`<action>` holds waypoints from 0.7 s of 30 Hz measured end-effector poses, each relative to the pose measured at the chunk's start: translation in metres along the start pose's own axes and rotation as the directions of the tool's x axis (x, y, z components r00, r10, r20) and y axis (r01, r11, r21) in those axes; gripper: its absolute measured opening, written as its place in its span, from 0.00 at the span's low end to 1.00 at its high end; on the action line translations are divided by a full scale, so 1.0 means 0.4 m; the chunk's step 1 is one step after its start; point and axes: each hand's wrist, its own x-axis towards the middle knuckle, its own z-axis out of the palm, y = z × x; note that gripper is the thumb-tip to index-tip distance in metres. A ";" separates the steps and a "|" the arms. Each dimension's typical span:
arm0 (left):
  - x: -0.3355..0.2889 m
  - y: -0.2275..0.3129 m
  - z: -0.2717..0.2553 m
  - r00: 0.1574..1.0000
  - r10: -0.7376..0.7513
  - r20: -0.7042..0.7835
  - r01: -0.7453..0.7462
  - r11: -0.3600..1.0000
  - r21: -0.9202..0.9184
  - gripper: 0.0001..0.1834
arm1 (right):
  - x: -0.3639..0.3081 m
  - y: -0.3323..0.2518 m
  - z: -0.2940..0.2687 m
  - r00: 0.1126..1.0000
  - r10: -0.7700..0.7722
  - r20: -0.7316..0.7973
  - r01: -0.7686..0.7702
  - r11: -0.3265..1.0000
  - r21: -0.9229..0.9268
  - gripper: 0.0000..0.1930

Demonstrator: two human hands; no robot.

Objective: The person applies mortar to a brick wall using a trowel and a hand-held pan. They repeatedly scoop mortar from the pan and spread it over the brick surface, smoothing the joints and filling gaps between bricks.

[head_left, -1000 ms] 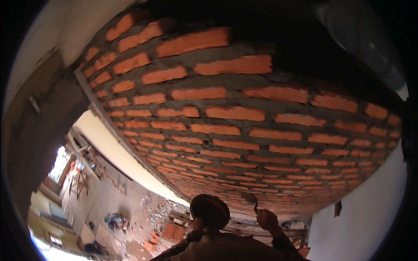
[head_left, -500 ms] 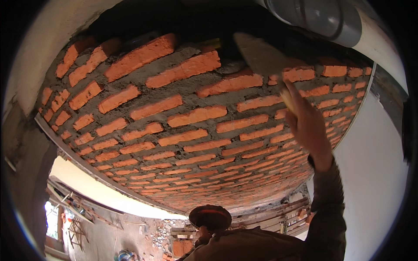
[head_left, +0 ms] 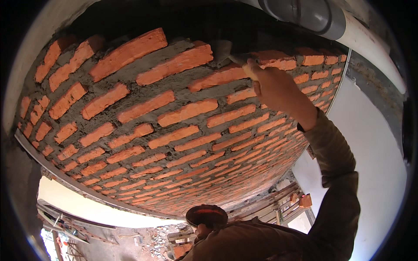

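Observation:
My right hand (head_left: pixel 278 89) is closed round the handle of a trowel (head_left: pixel 223 52) at the top of a red brick wall (head_left: pixel 187 113). The trowel's blade sits partly in shadow by the upper course, beside the end of a brick (head_left: pixel 180 63) and above the brick to its right. Low in the view, my left hand (head_left: pixel 201 230) grips a round, dark, shallow pan (head_left: pixel 207 216) at its edge. What the pan holds is too dark to make out. Grey mortar (head_left: pixel 152 98) fills the joints between the bricks.
A grey and white pipe (head_left: pixel 326 19) crosses overhead at the right. A pale wall (head_left: pixel 361 143) stands on the right. Far below are wooden planks (head_left: pixel 278 202) with loose bricks (head_left: pixel 305 201), and rubble (head_left: pixel 159 241) on the floor.
My right hand has moved left and lowered the trowel's blade toward the upper course, turning it. The view has shifted slightly; my left hand still holds the pan.

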 end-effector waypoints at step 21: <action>0.084 -0.040 -0.044 0.991 0.120 0.060 -0.126 0.987 0.100 0.30 | -0.067 0.070 -0.026 0.956 -0.007 -0.293 -0.001 1.000 -0.026 0.25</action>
